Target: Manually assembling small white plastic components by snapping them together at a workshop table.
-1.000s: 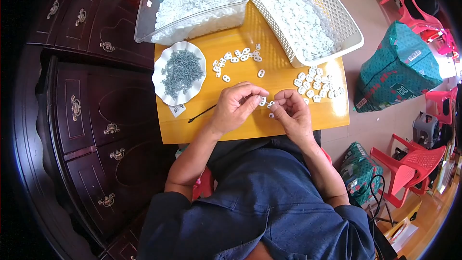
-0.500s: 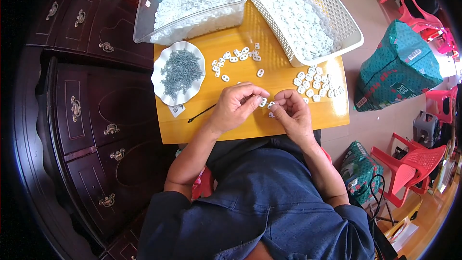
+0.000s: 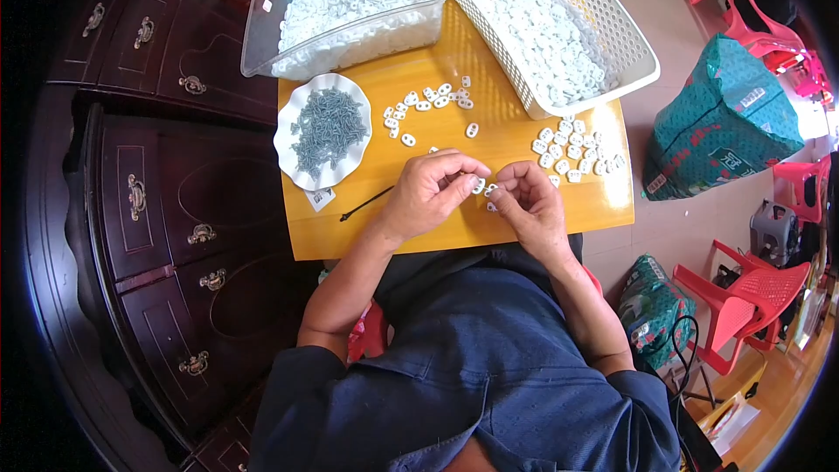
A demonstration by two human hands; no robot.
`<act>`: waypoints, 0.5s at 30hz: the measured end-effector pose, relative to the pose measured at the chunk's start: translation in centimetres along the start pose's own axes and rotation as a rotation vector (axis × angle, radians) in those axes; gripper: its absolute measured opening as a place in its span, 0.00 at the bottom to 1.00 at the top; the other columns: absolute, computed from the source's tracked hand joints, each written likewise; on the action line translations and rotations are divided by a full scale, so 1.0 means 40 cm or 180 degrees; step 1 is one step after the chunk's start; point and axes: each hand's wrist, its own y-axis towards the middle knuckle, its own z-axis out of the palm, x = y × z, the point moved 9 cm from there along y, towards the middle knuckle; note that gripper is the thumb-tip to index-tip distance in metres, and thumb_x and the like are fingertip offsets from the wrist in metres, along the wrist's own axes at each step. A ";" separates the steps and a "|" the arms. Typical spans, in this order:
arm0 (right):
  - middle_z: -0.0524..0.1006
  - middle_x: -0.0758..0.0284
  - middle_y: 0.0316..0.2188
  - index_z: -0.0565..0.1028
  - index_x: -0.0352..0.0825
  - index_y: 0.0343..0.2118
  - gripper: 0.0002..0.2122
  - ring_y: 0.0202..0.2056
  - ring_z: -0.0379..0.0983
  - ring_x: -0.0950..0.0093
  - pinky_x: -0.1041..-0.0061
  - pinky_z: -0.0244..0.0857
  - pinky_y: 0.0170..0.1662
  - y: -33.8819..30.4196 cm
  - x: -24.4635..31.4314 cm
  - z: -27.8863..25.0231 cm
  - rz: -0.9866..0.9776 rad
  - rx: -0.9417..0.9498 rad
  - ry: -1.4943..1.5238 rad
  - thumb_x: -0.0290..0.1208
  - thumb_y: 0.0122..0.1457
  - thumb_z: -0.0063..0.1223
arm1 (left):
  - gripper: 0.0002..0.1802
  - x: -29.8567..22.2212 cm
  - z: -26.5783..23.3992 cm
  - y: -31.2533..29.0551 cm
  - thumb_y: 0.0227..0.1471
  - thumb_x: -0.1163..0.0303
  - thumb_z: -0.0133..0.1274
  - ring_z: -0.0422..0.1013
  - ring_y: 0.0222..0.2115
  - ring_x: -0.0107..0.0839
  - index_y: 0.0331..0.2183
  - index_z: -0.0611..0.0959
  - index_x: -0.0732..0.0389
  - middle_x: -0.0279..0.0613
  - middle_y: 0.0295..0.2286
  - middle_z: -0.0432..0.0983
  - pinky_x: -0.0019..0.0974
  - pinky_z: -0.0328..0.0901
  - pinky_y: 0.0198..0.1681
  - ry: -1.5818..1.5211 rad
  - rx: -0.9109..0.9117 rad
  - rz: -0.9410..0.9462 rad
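Near the table's front edge, my left hand (image 3: 432, 192) pinches a small white two-holed plastic piece (image 3: 478, 184) between thumb and fingertips. Just beside it, my right hand (image 3: 533, 202) is closed on another small white plastic piece (image 3: 490, 190). The two pieces are very near each other; whether they touch I cannot tell. Under the right fingers one more white piece shows in part. Beyond my hands, a loose group of white two-holed pieces (image 3: 441, 100) lies on the table, and a second cluster of white pieces (image 3: 572, 144) sits to the right.
On the left stands a scalloped white plate (image 3: 290, 162) of dark grey screws, with a black thin rod (image 3: 367, 204) nearby. A clear bin (image 3: 255, 57) and a cream basket (image 3: 642, 74), both full of white pieces, fill the table's far side. Dark drawers (image 3: 140, 227) flank the left.
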 end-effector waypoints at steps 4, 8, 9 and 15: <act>0.76 0.75 0.32 0.73 0.32 0.43 0.08 0.33 0.71 0.88 0.87 0.66 0.38 0.001 -0.002 0.001 -0.0017 -0.0010 0.0018 0.20 0.63 0.59 | 0.06 0.008 0.002 0.002 0.58 0.77 0.57 0.71 0.23 0.18 0.38 0.84 0.67 0.34 0.25 0.79 0.27 0.66 0.28 -0.0093 -0.0036 -0.0162; 0.77 0.75 0.31 0.73 0.32 0.43 0.08 0.33 0.71 0.88 0.87 0.66 0.38 0.002 -0.006 -0.002 0.0063 -0.0032 -0.0137 0.21 0.63 0.59 | 0.05 0.015 0.003 0.007 0.58 0.77 0.57 0.72 0.24 0.16 0.36 0.83 0.68 0.33 0.24 0.79 0.26 0.67 0.28 -0.0101 0.0020 -0.0336; 0.77 0.75 0.31 0.73 0.32 0.43 0.08 0.33 0.71 0.88 0.86 0.66 0.37 0.002 -0.007 -0.004 0.0081 -0.0034 -0.0150 0.21 0.62 0.59 | 0.05 0.013 0.002 0.008 0.58 0.77 0.57 0.72 0.24 0.16 0.36 0.83 0.68 0.33 0.24 0.79 0.26 0.67 0.28 -0.0101 0.0021 -0.0336; 0.77 0.74 0.31 0.73 0.31 0.43 0.09 0.33 0.72 0.87 0.86 0.67 0.37 0.002 -0.005 -0.003 0.0148 -0.0055 -0.0060 0.21 0.62 0.60 | 0.04 0.018 0.005 0.010 0.57 0.79 0.57 0.73 0.24 0.15 0.36 0.83 0.67 0.33 0.24 0.80 0.26 0.67 0.27 -0.0124 0.0008 -0.0402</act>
